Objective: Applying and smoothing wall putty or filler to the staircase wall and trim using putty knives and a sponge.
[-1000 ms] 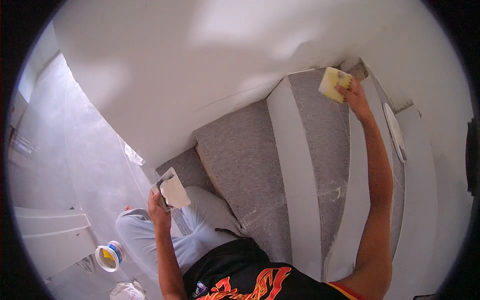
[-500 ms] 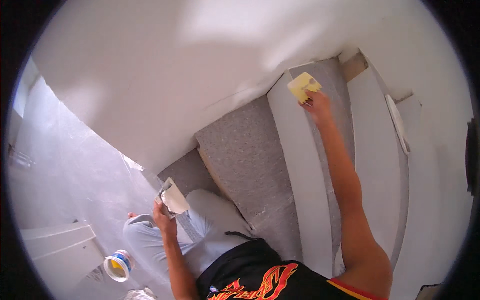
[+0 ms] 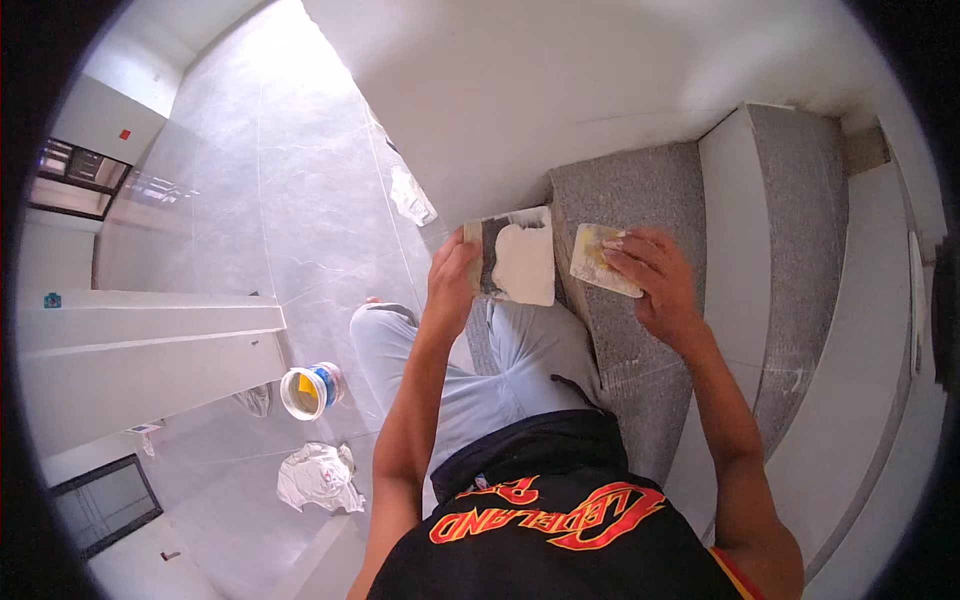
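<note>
Putty board (image 3: 520,258), a flat rectangular plate with a dark face and a thick white mass of filler spread over most of it, held up in front of the person, above the lap and level with the near edge of the grey speckled stair tread (image 3: 630,200). The left hand (image 3: 452,282) is closed on the board's left edge, fingers wrapped around it. The right hand (image 3: 655,280) grips a yellowish scraper blade (image 3: 600,260), smeared with white filler, with the fingers laid flat over its right half; the blade lies just beside the board's right edge, over the near left corner of the tread. Whether blade and board touch cannot be told.

The stair rises to the right in pale risers (image 3: 725,230) and grey treads. A white plastered wall (image 3: 560,90) borders the treads along their far edge. The person wears light trousers (image 3: 510,380) and a black sleeveless shirt with red and yellow print. On the glossy grey floor (image 3: 260,200) to the left, well apart from both hands, stand a small open tub (image 3: 308,390) with a blue band and yellow contents, and near it a crumpled white cloth (image 3: 318,478); another white scrap (image 3: 410,195) lies by the wall's foot.
</note>
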### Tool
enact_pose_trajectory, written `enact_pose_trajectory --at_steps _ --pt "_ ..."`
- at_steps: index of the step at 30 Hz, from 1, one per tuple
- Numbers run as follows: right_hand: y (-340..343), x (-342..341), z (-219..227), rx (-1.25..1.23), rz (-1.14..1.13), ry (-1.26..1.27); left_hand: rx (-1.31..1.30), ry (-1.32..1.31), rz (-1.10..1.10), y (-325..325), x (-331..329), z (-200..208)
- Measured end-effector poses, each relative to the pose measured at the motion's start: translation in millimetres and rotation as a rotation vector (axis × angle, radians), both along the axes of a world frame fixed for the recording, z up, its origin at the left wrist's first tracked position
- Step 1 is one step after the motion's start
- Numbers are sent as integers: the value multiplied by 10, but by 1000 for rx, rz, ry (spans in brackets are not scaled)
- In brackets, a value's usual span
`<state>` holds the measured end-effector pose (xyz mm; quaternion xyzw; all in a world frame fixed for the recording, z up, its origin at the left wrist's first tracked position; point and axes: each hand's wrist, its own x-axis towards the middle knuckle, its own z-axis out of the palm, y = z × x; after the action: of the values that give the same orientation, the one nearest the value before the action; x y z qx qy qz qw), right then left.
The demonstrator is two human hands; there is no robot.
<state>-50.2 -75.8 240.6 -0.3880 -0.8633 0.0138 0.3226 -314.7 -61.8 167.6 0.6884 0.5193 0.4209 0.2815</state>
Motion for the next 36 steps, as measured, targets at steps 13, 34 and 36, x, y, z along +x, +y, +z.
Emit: enact_pose_trajectory --at_steps 13,34,36 --pt "-517 -366 -365 -1486 -207 1537 -285 -1049 65 -272 491 252" --pt "-590 -127 -478 -1623 -71 1575 205 43 -204 -605 407 259" --pt "-599 -38 -314 -1529 -135 1566 176 66 -188 -553 419 193"
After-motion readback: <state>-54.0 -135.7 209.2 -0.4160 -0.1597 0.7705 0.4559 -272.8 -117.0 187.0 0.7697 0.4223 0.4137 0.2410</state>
